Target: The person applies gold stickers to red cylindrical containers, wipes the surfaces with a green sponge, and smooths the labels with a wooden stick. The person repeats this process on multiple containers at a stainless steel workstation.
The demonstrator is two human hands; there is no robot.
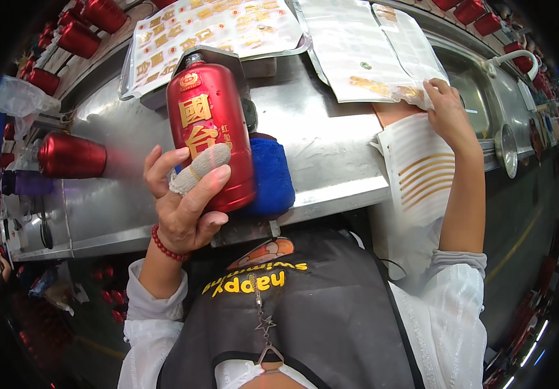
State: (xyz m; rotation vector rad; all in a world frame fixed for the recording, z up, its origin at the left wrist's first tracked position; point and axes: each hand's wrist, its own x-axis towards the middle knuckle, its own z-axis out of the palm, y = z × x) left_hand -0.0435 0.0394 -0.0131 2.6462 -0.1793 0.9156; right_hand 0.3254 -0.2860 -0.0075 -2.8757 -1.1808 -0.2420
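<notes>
A glossy red bottle point(231, 165) with gold lettering leans on a blue padded rest point(271, 175) at the bench's front edge. My left hand point(185, 201) lies against the bottle's lower front, its fingers spread rather than wrapped round it. A grey cloth finger cover point(207, 170) sits on one finger and touches the lettering. Over to the right, my right hand point(449, 110) has its fingers closed on the lower corner of a white backing sheet point(350, 45) with gold decals. Its fingertips are partly hidden by a crinkled, see-through edge.
A tray point(124, 81) of gold decals stands behind the bottle. Striped gold decal sheets point(422, 162) hang at the bench's right edge. A metal sink point(470, 84) with a white tap point(516, 57) lies right. Another red bottle point(72, 154) stands left, with several more along the back.
</notes>
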